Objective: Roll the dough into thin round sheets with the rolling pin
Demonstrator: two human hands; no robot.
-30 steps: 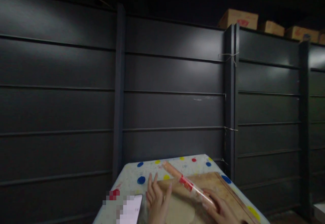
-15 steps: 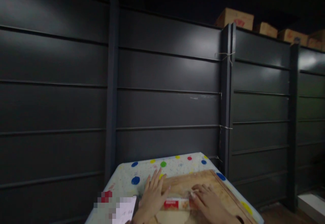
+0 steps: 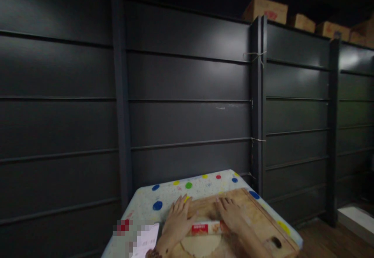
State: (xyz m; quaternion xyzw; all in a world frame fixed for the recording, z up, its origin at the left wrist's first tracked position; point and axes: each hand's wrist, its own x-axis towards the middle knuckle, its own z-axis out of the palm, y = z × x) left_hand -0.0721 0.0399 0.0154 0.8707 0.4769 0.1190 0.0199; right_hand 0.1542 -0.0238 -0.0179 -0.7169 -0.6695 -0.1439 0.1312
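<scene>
A cylindrical snack packet point(image 3: 200, 228) with a red label lies crosswise on a wooden board point(image 3: 248, 211). My left hand point(image 3: 177, 220) covers its left end, palm down, with the fingers spread and pointing away from me. Over the right end rests my right hand point(image 3: 232, 216), its fingers stretched out flat on the board. Neither hand wraps its fingers round the packet. Just nearer to me, a flat pale sheet of dough point(image 3: 202, 245) lies on the board, its upper edge beside or under the packet.
The board sits on a table with a white, dotted cover point(image 3: 143, 199). A partly pixelated bright white thing point(image 3: 148, 238) lies left of my left hand. The board has a dark hole point(image 3: 274, 242). Dark metal panels point(image 3: 187, 125) rise behind, with cardboard boxes point(image 3: 267, 10) above.
My right hand's fingers were bent near the packet and now reach out straight across the board. The view has shifted slightly, and the board's hole now shows. My left hand stays nearly in place.
</scene>
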